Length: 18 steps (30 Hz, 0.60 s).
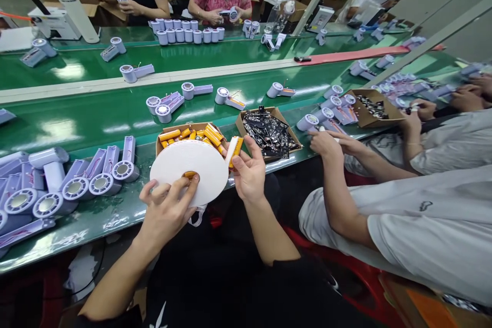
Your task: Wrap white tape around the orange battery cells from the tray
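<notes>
My left hand (171,202) grips a large white roll of tape (188,164), with fingers at its centre hole. In my right hand (249,169) is an orange battery (237,152), held between thumb and fingers at the roll's right edge. A white strip of tape (231,149) lies along the battery's left side; whether it still joins the roll I cannot tell. Behind the roll stands a cardboard box of orange batteries (184,135), partly hidden by it. A second cardboard box (294,139) holds black circuit boards (265,130), just beyond my right hand.
Several lilac fan housings (102,182) crowd the bench at left. More housings (163,111) lie on the green conveyor belt (207,107). At right a co-worker's hands (328,143) work near a box of small parts (374,107). Other people sit across the line.
</notes>
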Each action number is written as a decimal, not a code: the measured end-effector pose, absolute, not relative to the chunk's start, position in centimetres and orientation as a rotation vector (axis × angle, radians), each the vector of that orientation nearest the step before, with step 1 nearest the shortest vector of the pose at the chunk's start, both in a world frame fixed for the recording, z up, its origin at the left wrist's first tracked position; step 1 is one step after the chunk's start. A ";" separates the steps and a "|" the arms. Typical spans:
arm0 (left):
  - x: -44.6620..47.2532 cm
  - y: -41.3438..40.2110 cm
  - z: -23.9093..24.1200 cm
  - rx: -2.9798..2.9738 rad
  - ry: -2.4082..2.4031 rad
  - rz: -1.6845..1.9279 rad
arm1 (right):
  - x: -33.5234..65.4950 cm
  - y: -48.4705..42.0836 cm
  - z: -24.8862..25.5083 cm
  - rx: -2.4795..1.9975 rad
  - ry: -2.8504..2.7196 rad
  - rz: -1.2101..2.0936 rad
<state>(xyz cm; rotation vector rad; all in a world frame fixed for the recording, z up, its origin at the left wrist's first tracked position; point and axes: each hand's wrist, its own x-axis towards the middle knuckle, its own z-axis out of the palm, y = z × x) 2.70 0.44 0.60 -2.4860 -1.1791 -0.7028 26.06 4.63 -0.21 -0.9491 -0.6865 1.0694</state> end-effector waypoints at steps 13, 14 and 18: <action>-0.3 10.5 3.0 -2.931 -1.141 -0.350 | 34.8 7.7 4.5 -0.841 -0.724 1.170; -0.5 11.9 3.4 -3.018 -1.136 -0.257 | 34.7 6.8 4.1 -0.826 -0.720 1.239; -0.1 15.8 6.3 -3.338 -1.058 -0.071 | 34.6 4.5 2.1 -0.847 -0.726 1.330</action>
